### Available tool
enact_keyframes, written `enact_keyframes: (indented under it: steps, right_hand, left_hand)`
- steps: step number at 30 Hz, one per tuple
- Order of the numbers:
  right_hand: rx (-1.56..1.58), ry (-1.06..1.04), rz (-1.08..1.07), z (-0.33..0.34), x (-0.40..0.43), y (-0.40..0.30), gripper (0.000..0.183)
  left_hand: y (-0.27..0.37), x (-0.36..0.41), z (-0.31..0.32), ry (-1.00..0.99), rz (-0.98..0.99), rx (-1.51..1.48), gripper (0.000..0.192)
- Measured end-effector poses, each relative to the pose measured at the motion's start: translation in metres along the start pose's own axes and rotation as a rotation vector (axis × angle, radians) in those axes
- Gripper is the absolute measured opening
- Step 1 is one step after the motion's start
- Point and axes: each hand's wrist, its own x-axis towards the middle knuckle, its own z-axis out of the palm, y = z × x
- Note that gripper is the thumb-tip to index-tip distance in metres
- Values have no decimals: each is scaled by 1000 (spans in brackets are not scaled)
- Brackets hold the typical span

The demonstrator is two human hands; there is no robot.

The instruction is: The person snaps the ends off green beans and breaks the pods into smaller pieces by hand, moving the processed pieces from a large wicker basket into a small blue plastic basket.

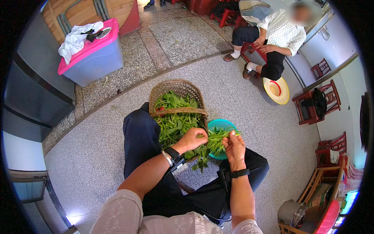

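Leafy greens [178,122] with long stems fill a woven wicker basket [163,84] that stands between my knees, its handle arching across. A turquoise plastic colander [222,122] with cut green stems [216,143] stands against the basket's right side. My left hand [194,140] is over the basket's right edge, fingers bent together; a leafy sprig [201,163] hangs below it, and whether the fingers hold it is unclear. My right hand [235,144], raised at the colander's right rim, pinches a few thin green stems between thumb and fingers.
A seated person [280,35] is at the upper right, a straw hat [274,89] near their feet. A plastic storage box with a pink lid [112,26] stands at the upper left. Red wooden chairs [311,108] and a wooden frame [315,175] line the right side.
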Motion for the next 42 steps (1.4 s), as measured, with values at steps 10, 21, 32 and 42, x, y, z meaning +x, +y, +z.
enact_keyframes:
  steps: [10,21,32,42]
  right_hand:
    - [188,85,-21,-13,4,-17,15]
    - [149,66,6,-22,6,-13,18]
    - [87,2,44,-21,6,-10,17]
    - [100,-40,34,-18,2,-11,17]
  left_hand:
    - [-7,11,-42,470,-143,-366,10]
    - [14,-1,-28,74,-51,14,16]
    - [-1,0,-12,-157,-27,189,20]
    - [4,-2,-12,-154,-46,161,18]
